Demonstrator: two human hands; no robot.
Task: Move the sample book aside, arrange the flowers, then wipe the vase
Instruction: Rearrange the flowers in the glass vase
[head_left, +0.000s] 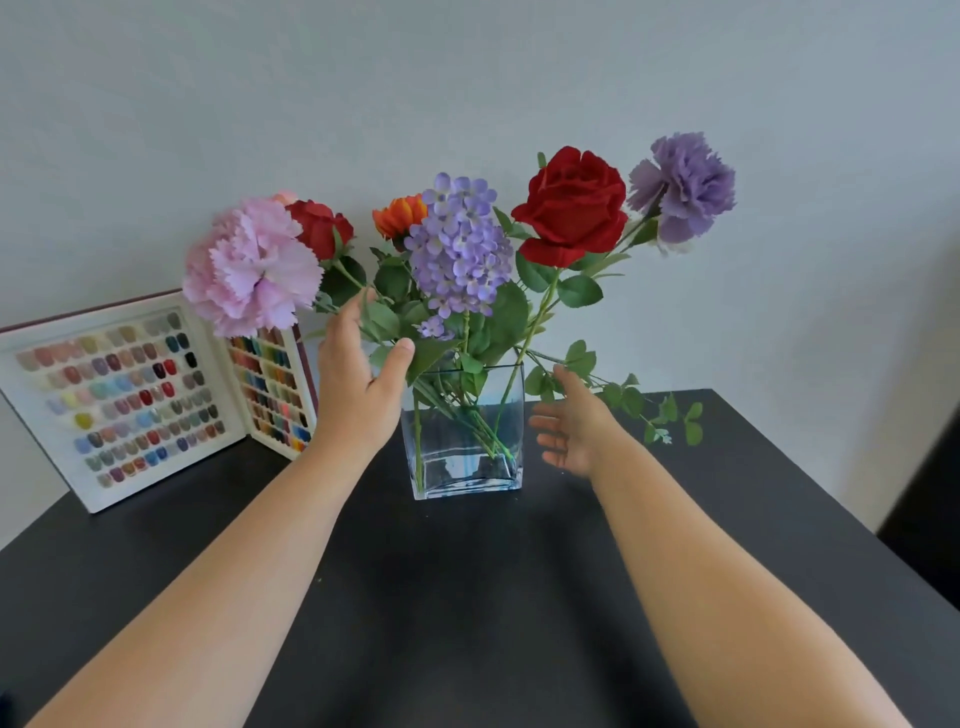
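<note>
A clear square glass vase (464, 447) stands mid-table holding several artificial flowers: a pink carnation (252, 267), a purple hydrangea (457, 244), a large red rose (574, 208), a purple carnation (683, 187), a smaller red rose and an orange bloom. My left hand (356, 374) is up at the vase's left rim, fingers straight, touching stems and leaves under the pink carnation. My right hand (569, 423) hovers just right of the vase, palm toward it, fingers relaxed, holding nothing. The open sample book (130, 395) of coloured nail chips leans against the wall at the far left.
The black table (467, 597) runs to a right edge near a dark gap. A leafy green sprig (649, 410) trails from the vase out to the right over the table. A pale wall stands close behind everything.
</note>
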